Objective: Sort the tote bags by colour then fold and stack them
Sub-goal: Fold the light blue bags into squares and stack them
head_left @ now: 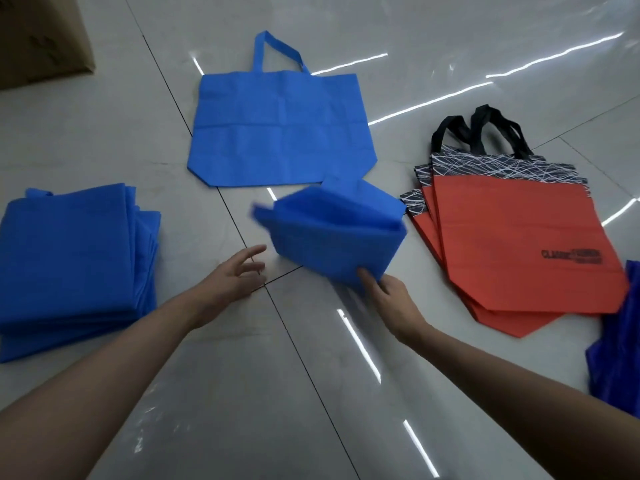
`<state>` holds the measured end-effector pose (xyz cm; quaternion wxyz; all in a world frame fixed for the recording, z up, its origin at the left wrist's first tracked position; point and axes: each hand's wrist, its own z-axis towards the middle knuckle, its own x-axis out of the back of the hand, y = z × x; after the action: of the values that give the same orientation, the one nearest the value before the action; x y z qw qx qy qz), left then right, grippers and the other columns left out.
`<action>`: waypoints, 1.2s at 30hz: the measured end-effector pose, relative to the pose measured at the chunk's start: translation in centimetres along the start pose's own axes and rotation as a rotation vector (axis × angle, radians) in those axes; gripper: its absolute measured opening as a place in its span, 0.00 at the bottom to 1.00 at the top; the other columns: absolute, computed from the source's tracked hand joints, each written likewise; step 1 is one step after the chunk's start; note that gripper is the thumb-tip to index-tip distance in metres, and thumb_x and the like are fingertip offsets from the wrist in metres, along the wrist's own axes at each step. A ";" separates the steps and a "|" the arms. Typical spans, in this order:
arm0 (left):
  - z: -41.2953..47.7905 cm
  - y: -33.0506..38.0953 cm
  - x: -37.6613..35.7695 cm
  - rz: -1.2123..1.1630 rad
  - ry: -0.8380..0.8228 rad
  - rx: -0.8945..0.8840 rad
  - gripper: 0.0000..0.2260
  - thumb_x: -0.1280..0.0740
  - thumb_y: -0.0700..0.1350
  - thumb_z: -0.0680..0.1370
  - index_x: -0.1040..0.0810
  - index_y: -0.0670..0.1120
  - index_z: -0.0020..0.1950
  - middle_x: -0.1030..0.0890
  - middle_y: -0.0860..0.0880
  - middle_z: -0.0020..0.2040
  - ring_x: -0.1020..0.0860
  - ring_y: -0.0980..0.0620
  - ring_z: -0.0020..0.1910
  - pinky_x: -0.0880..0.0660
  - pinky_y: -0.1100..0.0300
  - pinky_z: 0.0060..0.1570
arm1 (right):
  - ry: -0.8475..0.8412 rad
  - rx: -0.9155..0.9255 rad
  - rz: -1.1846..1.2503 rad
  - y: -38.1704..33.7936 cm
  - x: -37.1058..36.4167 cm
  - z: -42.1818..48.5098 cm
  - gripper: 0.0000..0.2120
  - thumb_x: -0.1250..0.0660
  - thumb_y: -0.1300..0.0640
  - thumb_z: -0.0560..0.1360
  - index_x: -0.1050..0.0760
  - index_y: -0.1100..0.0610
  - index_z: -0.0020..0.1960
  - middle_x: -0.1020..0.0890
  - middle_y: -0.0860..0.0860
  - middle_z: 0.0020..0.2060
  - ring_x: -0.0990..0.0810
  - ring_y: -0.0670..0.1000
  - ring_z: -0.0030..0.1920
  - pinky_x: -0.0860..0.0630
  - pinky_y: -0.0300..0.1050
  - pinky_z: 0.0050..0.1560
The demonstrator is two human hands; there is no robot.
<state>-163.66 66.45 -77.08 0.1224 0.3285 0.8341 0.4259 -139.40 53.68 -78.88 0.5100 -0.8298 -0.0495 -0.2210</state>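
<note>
Right hand (388, 292) pinches a folded blue fabric tote bag (332, 233) above the glossy tiled floor (242, 393); left hand (235, 275) spreads open nearby.
Stack of folded blue totes (69, 258) lies left, a flat blue tote (280, 133) far, orange-red totes (512, 251) right.

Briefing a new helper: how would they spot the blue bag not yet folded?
From the cardboard box at far left, look right. A blue bag lies alone, spread flat, handle showing; the blue stack and the held bag in the right hand are folded.
</note>
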 end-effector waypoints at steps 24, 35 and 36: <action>7.9 1.3 -7.5 0.688 0.565 -0.217 0.21 0.33 0.53 0.76 0.30 0.50 0.68 0.28 0.40 0.60 0.31 0.40 0.59 0.35 0.53 0.58 | 0.392 -0.249 0.281 0.2 -0.7 3.7 0.31 0.38 0.67 0.75 0.45 0.55 0.74 0.27 0.50 0.51 0.25 0.50 0.52 0.27 0.47 0.57; 8.2 0.5 -6.8 1.133 0.374 -0.490 0.16 0.32 0.46 0.76 0.24 0.47 0.64 0.29 0.43 0.67 0.29 0.40 0.63 0.35 0.47 0.62 | 0.326 0.201 -0.772 -0.1 2.0 6.9 0.29 0.44 0.43 0.78 0.45 0.50 0.76 0.44 0.58 0.75 0.41 0.62 0.72 0.38 0.56 0.69; 8.2 0.4 -7.0 1.229 0.397 -0.514 0.16 0.30 0.45 0.75 0.22 0.47 0.62 0.28 0.42 0.68 0.29 0.40 0.64 0.35 0.43 0.63 | 0.211 0.142 -0.795 0.3 2.0 7.3 0.27 0.45 0.45 0.80 0.46 0.49 0.77 0.44 0.56 0.75 0.42 0.60 0.73 0.36 0.55 0.68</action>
<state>-154.19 67.19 -82.24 -0.2220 0.6178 0.3760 0.6539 -135.21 59.61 -81.10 0.4430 -0.6817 -0.3287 -0.4806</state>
